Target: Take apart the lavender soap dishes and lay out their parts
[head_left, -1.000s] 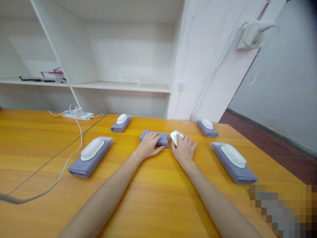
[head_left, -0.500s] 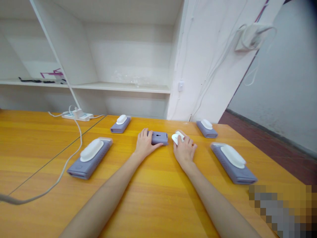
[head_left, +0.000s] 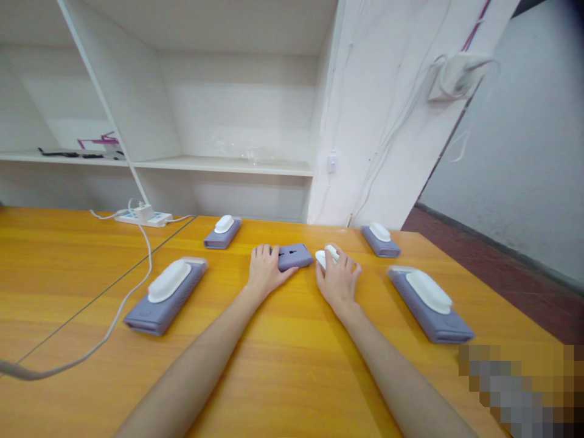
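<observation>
You're there at the back of the worktop [head_left: 283,377], both arms stretched forward, and both hands are busy. Your left hand [head_left: 264,271] has the box [head_left: 300,258], thumb along its near side, fingers round its left end, a firm, narrow hold. Two dark slots show on its upper face; whether it lies flat or sits slightly raised, I can't tell.

Over to your right hand [head_left: 337,283], just beside it: fingers curled down round the white piece [head_left: 321,259], a narrow grip, index finger over the top. A small gap separates piece and box, both short of the worktop's back edge, midway between the outer boxes.

And round you, four more, each with a white top! The far-left box [head_left: 219,241] sits by the back edge; the far-right box [head_left: 383,249] sits near the far right corner. Closer in, the near-left box [head_left: 152,317] slants beside the cable [head_left: 148,243], and the near-right box [head_left: 440,326] lies along the right edge. Back left, against the back edge, there's the power strip [head_left: 157,219], and above the worktop, clear plastic [head_left: 253,153] rests on the shelf [head_left: 223,165].
</observation>
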`<state>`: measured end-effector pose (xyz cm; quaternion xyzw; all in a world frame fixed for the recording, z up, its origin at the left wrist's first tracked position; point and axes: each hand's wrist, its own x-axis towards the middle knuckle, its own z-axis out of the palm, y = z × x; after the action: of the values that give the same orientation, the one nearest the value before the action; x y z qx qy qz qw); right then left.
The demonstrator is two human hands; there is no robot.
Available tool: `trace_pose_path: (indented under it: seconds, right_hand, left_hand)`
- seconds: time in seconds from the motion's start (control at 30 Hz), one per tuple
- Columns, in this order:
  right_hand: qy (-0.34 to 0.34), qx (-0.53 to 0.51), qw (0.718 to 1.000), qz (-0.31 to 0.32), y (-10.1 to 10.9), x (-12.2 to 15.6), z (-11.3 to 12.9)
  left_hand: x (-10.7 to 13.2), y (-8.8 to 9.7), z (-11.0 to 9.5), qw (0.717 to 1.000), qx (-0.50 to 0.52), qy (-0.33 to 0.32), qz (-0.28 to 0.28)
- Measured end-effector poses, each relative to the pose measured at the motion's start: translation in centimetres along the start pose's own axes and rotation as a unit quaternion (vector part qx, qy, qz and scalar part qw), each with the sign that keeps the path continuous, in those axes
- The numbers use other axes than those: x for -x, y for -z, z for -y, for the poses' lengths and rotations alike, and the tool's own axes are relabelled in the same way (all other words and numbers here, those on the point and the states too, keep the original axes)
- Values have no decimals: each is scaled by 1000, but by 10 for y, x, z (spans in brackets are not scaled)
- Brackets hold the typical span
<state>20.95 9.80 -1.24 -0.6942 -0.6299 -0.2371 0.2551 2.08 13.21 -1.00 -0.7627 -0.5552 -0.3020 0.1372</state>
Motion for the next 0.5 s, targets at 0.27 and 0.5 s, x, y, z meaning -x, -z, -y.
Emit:
trace_pose_path:
  seconds: [0.27,0.5]
  right_hand:
    - [80,-68,994,-24,1,-1,2]
    - [46,-122,990,-55,-2,4,9]
  left_hand:
    - [0,-2,2,999,35,-20,10]
    - [1,2,-12,993,97,-18,-65]
